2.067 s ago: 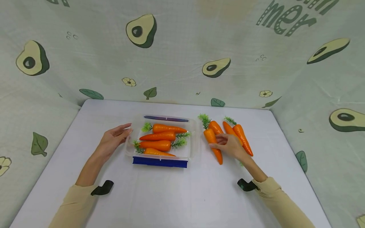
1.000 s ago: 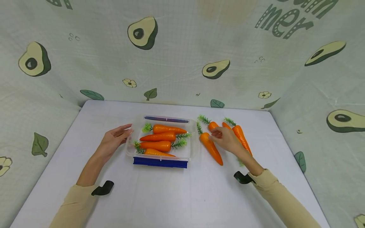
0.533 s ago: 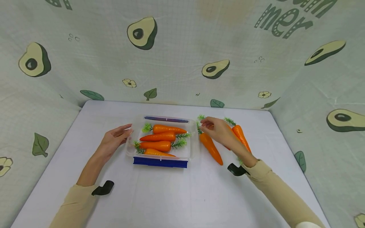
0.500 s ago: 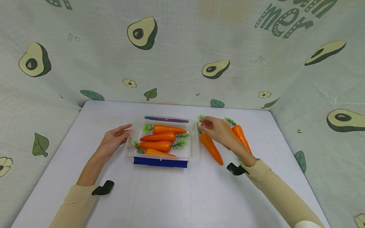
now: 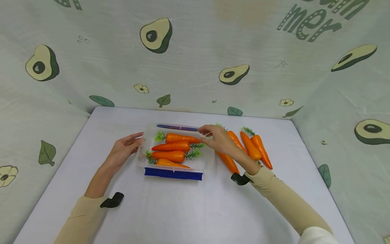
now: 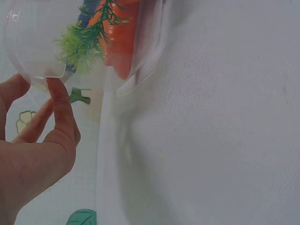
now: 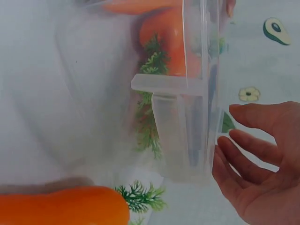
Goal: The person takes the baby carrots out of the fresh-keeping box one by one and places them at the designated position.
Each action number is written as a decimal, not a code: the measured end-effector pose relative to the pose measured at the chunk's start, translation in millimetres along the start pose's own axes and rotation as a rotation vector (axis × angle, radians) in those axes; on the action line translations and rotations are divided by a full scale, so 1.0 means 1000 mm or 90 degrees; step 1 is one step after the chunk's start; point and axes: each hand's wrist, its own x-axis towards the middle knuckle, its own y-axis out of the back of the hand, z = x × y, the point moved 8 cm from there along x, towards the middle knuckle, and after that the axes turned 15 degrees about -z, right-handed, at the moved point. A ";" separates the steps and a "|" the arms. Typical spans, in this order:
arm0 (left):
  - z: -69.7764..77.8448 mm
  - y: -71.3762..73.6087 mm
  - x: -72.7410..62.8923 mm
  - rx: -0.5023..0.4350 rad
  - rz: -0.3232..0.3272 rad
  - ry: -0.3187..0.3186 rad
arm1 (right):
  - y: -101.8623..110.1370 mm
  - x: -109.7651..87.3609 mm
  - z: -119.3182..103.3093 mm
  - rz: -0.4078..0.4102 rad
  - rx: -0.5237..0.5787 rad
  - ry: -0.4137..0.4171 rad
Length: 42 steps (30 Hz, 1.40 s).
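A clear plastic box [image 5: 210, 162] with blue side clips [image 5: 173, 173] stands on the table. Several orange toy carrots [image 5: 172, 146] with green tops lie in it, side by side. My left hand [image 5: 119, 152] is at the box's left end; in the left wrist view its thumb and forefinger touch the rim, spread apart. Over the right rim is my right hand [image 5: 220, 139], fingers loosely bent and holding nothing. The right wrist view shows its fingertips [image 7: 225, 140] right beside the box's end wall. Beneath the right forearm, a loose carrot [image 5: 229, 163] is partly hidden.
More loose carrots [image 5: 250, 145] lie in a group right of the box. The white table [image 5: 170, 210] ends in front of a hanging cloth [image 5: 195, 51] printed with avocados and leaves. A black wrist camera [image 5: 239, 179] juts out from the right sleeve.
My right hand let go of a carrot, which now lies closer to the box, and moved up across the carrots, then left to the box's right rim. The left hand stays at the box.
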 end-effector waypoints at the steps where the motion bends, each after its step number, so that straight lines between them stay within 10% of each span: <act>1: 0.000 0.000 0.000 0.000 -0.001 0.000 | -0.003 0.002 -0.001 -0.006 -0.001 0.001; 21: 0.001 -0.002 0.002 -0.020 -0.005 -0.016 | -0.054 0.034 -0.009 -0.124 -0.053 0.046; 42: 0.001 0.000 -0.001 -0.020 -0.002 -0.026 | -0.065 0.043 -0.018 -0.136 -0.143 0.066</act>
